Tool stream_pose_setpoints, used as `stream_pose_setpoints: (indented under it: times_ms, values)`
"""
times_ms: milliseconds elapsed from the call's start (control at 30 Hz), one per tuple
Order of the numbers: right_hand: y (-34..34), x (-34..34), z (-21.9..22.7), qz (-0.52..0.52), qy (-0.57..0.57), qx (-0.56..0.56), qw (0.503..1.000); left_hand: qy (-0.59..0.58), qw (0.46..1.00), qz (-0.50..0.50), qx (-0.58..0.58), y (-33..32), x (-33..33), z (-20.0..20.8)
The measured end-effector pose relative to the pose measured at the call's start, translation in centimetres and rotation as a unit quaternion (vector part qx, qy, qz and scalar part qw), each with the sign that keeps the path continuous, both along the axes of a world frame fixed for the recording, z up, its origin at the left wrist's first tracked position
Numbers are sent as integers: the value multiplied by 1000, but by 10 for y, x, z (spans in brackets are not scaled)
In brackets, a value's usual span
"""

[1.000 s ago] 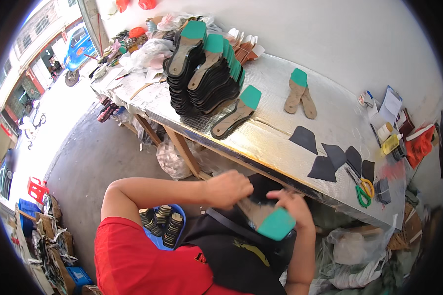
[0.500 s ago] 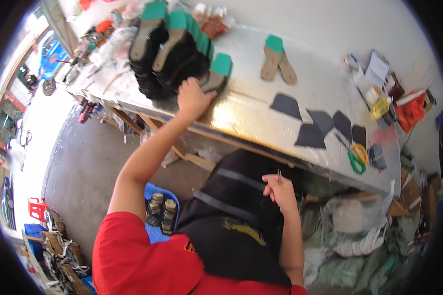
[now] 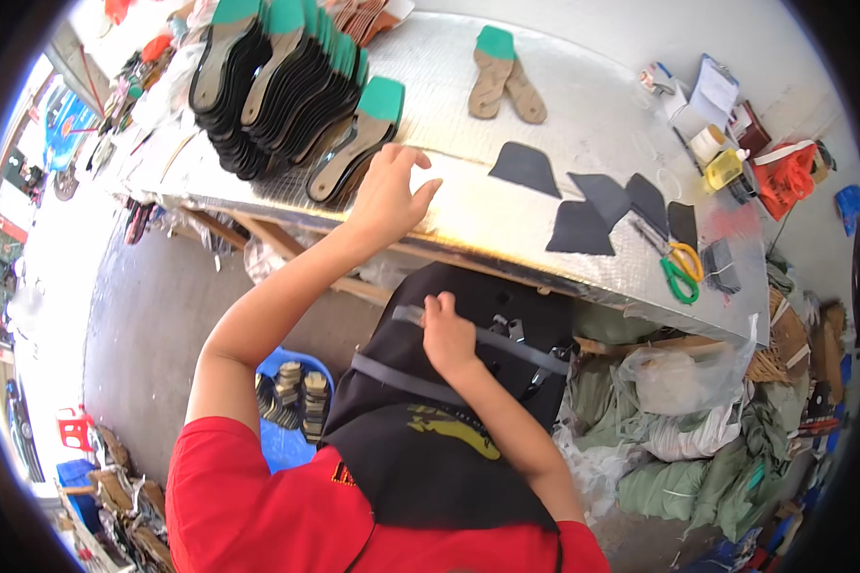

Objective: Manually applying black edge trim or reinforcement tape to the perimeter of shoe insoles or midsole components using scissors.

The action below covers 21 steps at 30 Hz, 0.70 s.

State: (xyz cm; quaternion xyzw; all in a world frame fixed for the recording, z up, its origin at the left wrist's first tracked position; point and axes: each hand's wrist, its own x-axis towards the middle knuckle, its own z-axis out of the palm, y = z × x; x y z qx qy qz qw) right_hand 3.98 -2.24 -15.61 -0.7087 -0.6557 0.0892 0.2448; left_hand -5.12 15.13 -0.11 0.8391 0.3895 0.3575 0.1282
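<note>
My left hand (image 3: 390, 196) hovers at the table's near edge, fingers apart and holding nothing. Just beyond it lies a small pile of insoles (image 3: 358, 143), beige with a green end. Left of that rise tall stacks of similar insoles (image 3: 287, 91), black along their edges. Over the black apron (image 3: 468, 392) on my lap is my right hand (image 3: 447, 336), its fingers curled together by a grey strip (image 3: 518, 346); whatever they may hold is hidden. Small shiny metal pieces (image 3: 509, 328) show on the apron to its right.
Farther back on the table (image 3: 440, 124) lie two crossed insoles (image 3: 502, 81). Dark grey cut pieces (image 3: 583, 227) and scissors (image 3: 677, 267) with green and yellow handles lie to the right. A blue basin (image 3: 282, 449) stands on the floor; cloth bundles (image 3: 678, 487) fill the lower right.
My left hand has come off the insoles and opened, moving slightly right. My right hand has shifted left and up across the apron; the thin metal thing in its fingers no longer shows.
</note>
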Motion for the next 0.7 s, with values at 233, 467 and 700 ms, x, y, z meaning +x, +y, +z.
stream_pose_setpoints:
  times_ms: [233, 467, 700]
  values:
    - [-27, 28, 41, 16, 119, -49, 992, 15, 997, 20, -75, 92, 79, -12]
    - [-72, 94, 99, -89, 651, -170, 735, 24, 987, 145, -57, 177, 174, 1]
    - [-85, 128, 103, -85, 693, -130, 704, -126, 878, -1, -462, 240, 184, 6]
